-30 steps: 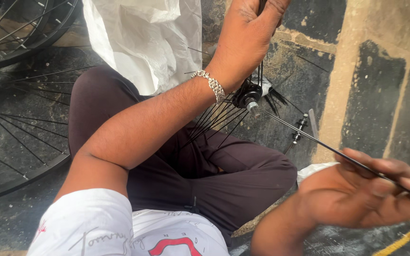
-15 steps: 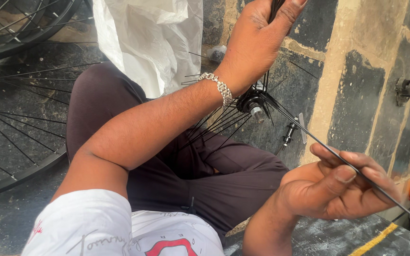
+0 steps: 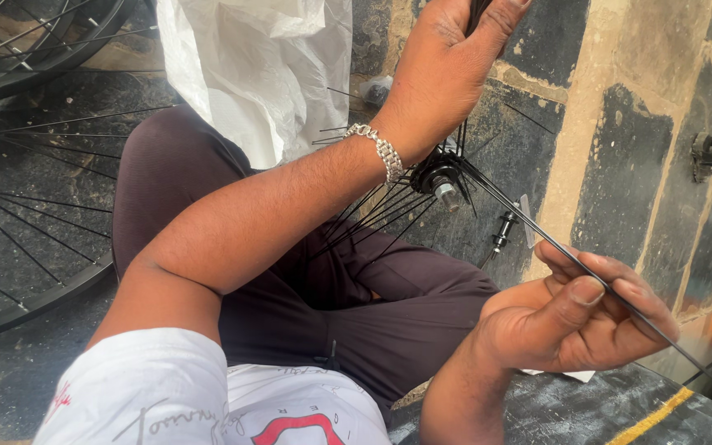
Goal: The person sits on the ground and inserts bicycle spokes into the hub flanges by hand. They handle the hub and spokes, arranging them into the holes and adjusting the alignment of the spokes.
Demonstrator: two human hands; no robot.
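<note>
One spoke (image 3: pixel 587 272), pinched in your right hand (image 3: pixel 570 325) and running from the hub (image 3: pixel 438 177) below your left hand (image 3: pixel 447 66), which grips more spokes, could bend if you pull sideways.

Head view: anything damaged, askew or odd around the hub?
Nothing looks broken. Spokes fan loose from the hub with no rim on them; the right hand pinches one spoke, the left hand grips a bunch.

right hand (image 3: pixel 574 317) risen along spoke (image 3: pixel 537 227), left hand (image 3: pixel 447 62) lifted higher
</note>
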